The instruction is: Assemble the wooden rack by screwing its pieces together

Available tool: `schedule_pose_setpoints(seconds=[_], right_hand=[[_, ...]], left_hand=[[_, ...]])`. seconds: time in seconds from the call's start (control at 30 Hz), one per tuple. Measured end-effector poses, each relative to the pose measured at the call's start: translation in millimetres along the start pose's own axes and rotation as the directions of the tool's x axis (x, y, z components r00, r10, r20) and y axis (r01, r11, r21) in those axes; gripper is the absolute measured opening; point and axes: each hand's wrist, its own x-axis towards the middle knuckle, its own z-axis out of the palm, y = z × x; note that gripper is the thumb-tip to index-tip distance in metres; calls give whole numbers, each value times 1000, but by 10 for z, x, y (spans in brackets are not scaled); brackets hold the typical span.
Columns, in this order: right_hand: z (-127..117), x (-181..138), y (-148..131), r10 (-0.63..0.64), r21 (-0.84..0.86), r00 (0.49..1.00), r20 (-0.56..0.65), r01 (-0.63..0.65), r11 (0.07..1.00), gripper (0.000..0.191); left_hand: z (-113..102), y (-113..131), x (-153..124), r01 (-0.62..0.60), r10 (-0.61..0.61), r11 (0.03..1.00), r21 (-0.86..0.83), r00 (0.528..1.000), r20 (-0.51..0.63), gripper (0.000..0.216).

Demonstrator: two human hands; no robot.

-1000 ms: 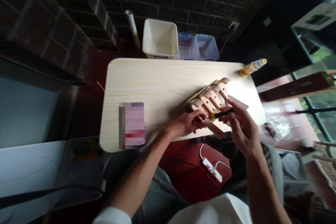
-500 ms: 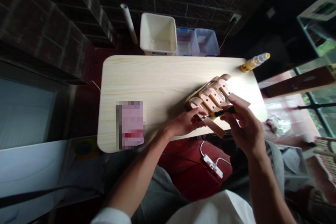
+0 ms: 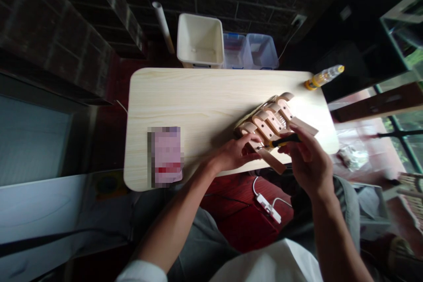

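Note:
A wooden model (image 3: 269, 121) made of several rounded finger-like pieces lies on the right part of a light wooden table (image 3: 198, 97). My left hand (image 3: 234, 153) rests against its near end with fingers curled on the wood. My right hand (image 3: 309, 161) is closed round a small screwdriver (image 3: 280, 141) with a black and yellow handle. The screwdriver's tip points left at the model's near end, close to my left fingertips.
A pink blurred packet (image 3: 167, 155) lies at the table's near left. A yellow-capped bottle (image 3: 324, 77) lies at the far right corner. Beyond the table stand a white bin (image 3: 200, 40) and two clear boxes (image 3: 249, 51). A white power strip (image 3: 269, 208) lies on the red floor.
Hands and screwdriver stay at the model's near end with only slight shifts. The view has drifted a little.

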Motion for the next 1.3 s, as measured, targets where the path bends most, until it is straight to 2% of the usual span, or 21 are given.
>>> schedule_pose_setpoints(seconds=[0.17, 0.37, 0.57, 0.67, 0.9, 1.13, 1.3], right_hand=[[0, 44, -43, -24, -37, 1000, -12, 24, 999, 47], [-57, 59, -131, -27, 38, 999, 26, 26, 999, 47], [34, 4, -102, 18, 251, 994, -110, 10, 968, 28], [58, 0, -120, 39, 240, 989, -140, -4, 971, 27], [15, -3, -170, 55, 210, 994, -96, -34, 977, 35], [52, 52, -189, 74, 183, 985, -158, -44, 982, 24], [12, 57, -211, 93, 231, 992, -87, -71, 970, 22]], left_hand=[[15, -62, 15, -42, 41, 999, -23, 999, -12, 55], [37, -108, 29, -48, 47, 999, -11, 998, -30, 57], [39, -83, 24, -13, 12, 1000, -17, 1000, -20, 56], [27, -62, 26, -5, 5, 1000, -4, 1000, -29, 57], [5, -21, 17, 9, -9, 1000, -1, 1000, -27, 58], [6, -27, 24, 22, -22, 999, -31, 1000, -14, 59], [4, -16, 28, 30, -30, 999, -32, 999, -12, 56]])
